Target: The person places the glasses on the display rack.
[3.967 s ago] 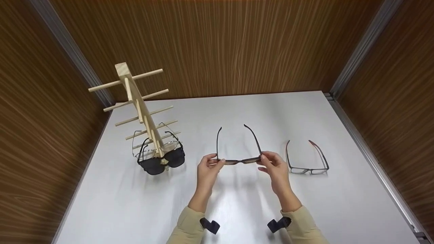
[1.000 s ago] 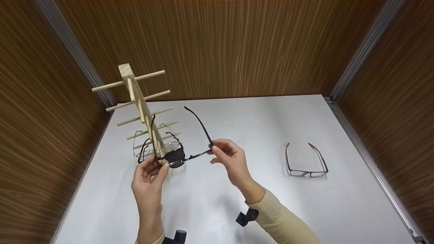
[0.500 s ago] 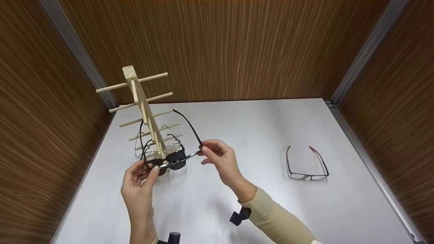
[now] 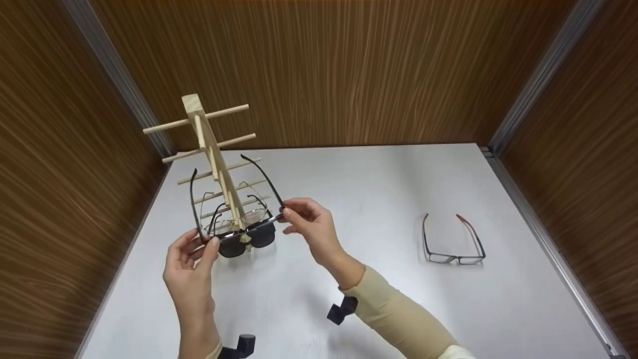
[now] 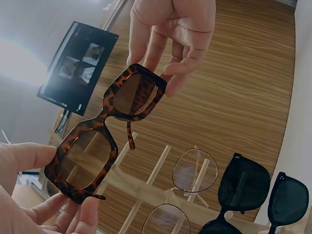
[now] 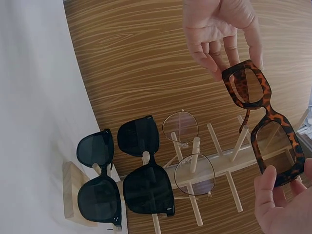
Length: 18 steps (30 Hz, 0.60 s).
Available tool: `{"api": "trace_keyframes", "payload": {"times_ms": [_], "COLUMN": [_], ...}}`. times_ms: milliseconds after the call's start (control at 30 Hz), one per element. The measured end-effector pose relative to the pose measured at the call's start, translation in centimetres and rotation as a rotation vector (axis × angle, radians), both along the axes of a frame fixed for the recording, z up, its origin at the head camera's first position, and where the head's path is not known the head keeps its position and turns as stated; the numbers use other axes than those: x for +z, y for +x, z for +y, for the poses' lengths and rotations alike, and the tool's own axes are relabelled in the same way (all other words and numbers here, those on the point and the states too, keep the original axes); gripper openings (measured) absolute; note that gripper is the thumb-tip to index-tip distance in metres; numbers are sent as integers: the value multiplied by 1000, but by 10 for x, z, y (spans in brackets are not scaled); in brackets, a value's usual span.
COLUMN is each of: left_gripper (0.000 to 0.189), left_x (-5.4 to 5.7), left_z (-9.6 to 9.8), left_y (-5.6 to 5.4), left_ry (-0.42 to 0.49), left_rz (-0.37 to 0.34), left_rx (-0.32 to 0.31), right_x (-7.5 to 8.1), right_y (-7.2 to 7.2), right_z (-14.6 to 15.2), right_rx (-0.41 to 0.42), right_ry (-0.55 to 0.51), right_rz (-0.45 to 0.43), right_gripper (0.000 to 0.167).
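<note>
A pair of tortoiseshell sunglasses (image 6: pixel 267 113) has its temples unfolded, pointing away from me. My left hand (image 4: pixel 189 274) pinches one end of the frame between thumb and fingers. At the opposite end, my right hand (image 4: pixel 318 230) grips the other hinge corner. In the head view the sunglasses overlap the wooden display stand (image 4: pixel 192 103), their temples reaching to either side of its post. Lower on the stand hang black sunglasses (image 4: pixel 261 236), with a second dark pair (image 6: pixel 100 200) below them in the right wrist view. Wire-rimmed glasses (image 5: pixel 195 170) sit just above those.
Dark-framed glasses (image 4: pixel 468 260) with reddish temple tips lie on the white table (image 4: pixel 379 199) at the right. Wooden pegs stick out both sides of the stand's upper post. Wood-grain panels (image 4: pixel 349 75) enclose the table. A monitor (image 5: pixel 80 68) appears in the left wrist view.
Both hands have carried the tortoiseshell sunglasses left from mid-table to the stand. Over the last second they moved slightly further left, and the temples now straddle the post.
</note>
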<state>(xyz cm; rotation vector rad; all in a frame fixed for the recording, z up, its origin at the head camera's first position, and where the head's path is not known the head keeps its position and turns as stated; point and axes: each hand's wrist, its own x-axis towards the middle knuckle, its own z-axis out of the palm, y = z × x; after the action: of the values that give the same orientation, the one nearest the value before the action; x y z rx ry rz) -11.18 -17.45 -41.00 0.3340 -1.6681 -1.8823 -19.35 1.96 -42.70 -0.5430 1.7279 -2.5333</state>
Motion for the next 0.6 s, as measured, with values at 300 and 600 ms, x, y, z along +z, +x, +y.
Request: {"api": "trace_keyframes", "payload": {"times_ms": [300,600], "left_gripper": [37,36], "left_x": [7,15], "left_z": [-9,-18], "left_y": [-9,-23], "left_ry": [-8,-5], "left_rz": [-21,-47], "left_rx": [30,18], "right_x": [7,14], "right_y": [-10,-22], "right_z": [-12,-21], "right_rx": [-14,-36], "right_ry": [27,63], "right_rz": [-12,-21], "right_gripper": [28,28]}}
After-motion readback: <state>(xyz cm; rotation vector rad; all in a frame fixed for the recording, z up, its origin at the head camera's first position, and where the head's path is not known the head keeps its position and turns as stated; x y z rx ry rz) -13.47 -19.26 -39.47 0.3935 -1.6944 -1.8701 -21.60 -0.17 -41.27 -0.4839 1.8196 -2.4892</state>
